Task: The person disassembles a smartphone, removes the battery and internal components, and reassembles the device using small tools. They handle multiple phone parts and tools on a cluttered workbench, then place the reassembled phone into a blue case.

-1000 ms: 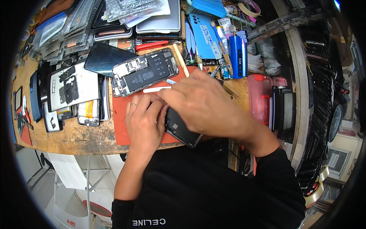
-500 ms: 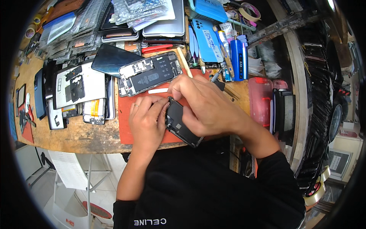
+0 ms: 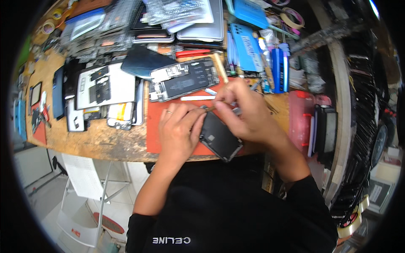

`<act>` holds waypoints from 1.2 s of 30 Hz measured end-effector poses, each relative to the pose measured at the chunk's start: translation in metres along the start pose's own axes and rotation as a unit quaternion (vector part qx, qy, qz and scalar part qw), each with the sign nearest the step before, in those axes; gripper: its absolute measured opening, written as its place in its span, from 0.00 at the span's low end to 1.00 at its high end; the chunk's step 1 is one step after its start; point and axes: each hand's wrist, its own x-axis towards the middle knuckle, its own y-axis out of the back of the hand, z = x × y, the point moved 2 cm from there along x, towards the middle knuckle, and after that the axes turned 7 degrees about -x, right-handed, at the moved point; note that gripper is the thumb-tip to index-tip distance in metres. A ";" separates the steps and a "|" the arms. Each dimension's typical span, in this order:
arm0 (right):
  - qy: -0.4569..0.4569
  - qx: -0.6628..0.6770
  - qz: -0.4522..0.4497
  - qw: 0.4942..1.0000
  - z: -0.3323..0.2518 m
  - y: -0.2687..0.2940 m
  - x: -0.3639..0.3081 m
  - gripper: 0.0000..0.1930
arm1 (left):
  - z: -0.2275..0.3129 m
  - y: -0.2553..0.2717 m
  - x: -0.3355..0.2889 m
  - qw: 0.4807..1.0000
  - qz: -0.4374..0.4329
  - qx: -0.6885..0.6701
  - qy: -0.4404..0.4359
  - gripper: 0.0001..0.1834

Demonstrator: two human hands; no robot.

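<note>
A black phone screen assembly (image 3: 220,138), its inner side up, lies slanted near the front edge of the red mat (image 3: 158,141). My left hand (image 3: 179,131) grips its upper left edge, fingers bent together and a ring on one of them. Above the panel, my right hand (image 3: 247,110) pinches a slim brownish tool (image 3: 210,109) whose tip reaches the panel's top end by my left fingertips. The tool's exact kind is hard to make out. Beyond both hands rests an opened phone (image 3: 183,80) with its battery and boards exposed. A white strip (image 3: 197,98) lies just below that phone.
Phone parts and a white sheet (image 3: 124,80) are piled at the left. Bagged parts and trays (image 3: 200,29) fill the back. A blue phone back (image 3: 246,50), a blue tool (image 3: 278,69) and brushes stand behind; a pink box (image 3: 300,118) sits at right.
The view has shifted, so the bench appears farther right. My right hand has lifted off the panel's right side, uncovering more of it and showing the slim tool at its top end.
</note>
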 end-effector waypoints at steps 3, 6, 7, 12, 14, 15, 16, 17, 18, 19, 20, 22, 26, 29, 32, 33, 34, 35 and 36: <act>-0.041 0.050 0.076 0.995 0.014 0.006 -0.011 0.12 | -0.006 0.019 -0.006 0.998 0.036 0.054 0.018 0.07; -0.126 0.185 0.141 0.964 0.023 0.012 -0.021 0.14 | -0.017 0.052 -0.017 0.974 0.072 0.206 0.059 0.07; -0.129 0.195 0.144 0.962 0.027 0.009 -0.023 0.14 | -0.020 0.057 -0.017 0.973 0.064 0.213 0.061 0.07; -0.130 0.180 0.143 0.965 0.035 -0.004 -0.035 0.14 | -0.024 0.067 -0.007 0.972 0.001 0.219 0.088 0.08; -0.128 0.177 0.154 0.964 0.035 -0.005 -0.040 0.14 | -0.025 0.069 -0.005 0.974 -0.018 0.207 0.094 0.09; -0.138 0.190 0.165 0.958 0.035 -0.003 -0.042 0.13 | -0.024 0.070 -0.005 0.975 -0.020 0.199 0.094 0.09; -0.148 0.202 0.176 0.952 0.033 -0.001 -0.043 0.13 | -0.024 0.072 -0.004 0.977 -0.024 0.190 0.095 0.09; -0.159 0.213 0.188 0.945 0.033 0.001 -0.045 0.13 | -0.023 0.076 -0.004 0.979 0.001 0.177 0.102 0.09; -0.134 0.209 0.213 0.945 0.038 0.001 -0.050 0.08 | -0.020 0.079 -0.005 0.980 0.027 0.163 0.111 0.08; -0.144 0.194 0.203 0.949 0.040 0.006 -0.055 0.06 | -0.019 0.083 -0.007 0.980 0.052 0.149 0.120 0.08; -0.154 0.179 0.194 0.952 0.039 0.014 -0.062 0.05 | -0.018 0.087 -0.010 0.980 0.094 0.138 0.112 0.08; -0.200 0.158 0.168 0.952 0.030 0.028 -0.076 0.11 | -0.009 0.090 -0.016 0.973 0.104 0.143 0.145 0.08; -0.162 -0.118 0.029 0.979 -0.006 0.028 -0.075 0.20 | 0.006 0.068 -0.014 0.986 0.003 0.129 0.108 0.07; -0.090 -0.214 -0.086 0.969 -0.018 0.014 -0.086 0.35 | 0.020 0.040 -0.006 0.991 -0.054 0.099 0.069 0.08; -0.142 -0.264 -0.138 0.944 -0.035 0.001 -0.092 0.44 | 0.012 0.026 0.002 0.988 -0.091 0.120 0.043 0.09; -0.152 -0.259 -0.135 0.944 -0.037 -0.001 -0.094 0.44 | 0.007 0.027 0.006 0.986 -0.113 0.124 0.024 0.09; -0.161 -0.255 -0.133 0.944 -0.037 -0.004 -0.097 0.44 | 0.003 0.028 0.010 0.983 -0.135 0.128 0.006 0.09; -0.170 -0.250 -0.130 0.944 -0.037 -0.006 -0.099 0.44 | 0.001 0.029 0.013 0.979 -0.156 0.132 -0.012 0.08; -0.172 -0.244 -0.122 0.946 -0.036 -0.008 -0.099 0.45 | 0.003 0.032 0.017 0.974 -0.172 0.141 -0.042 0.07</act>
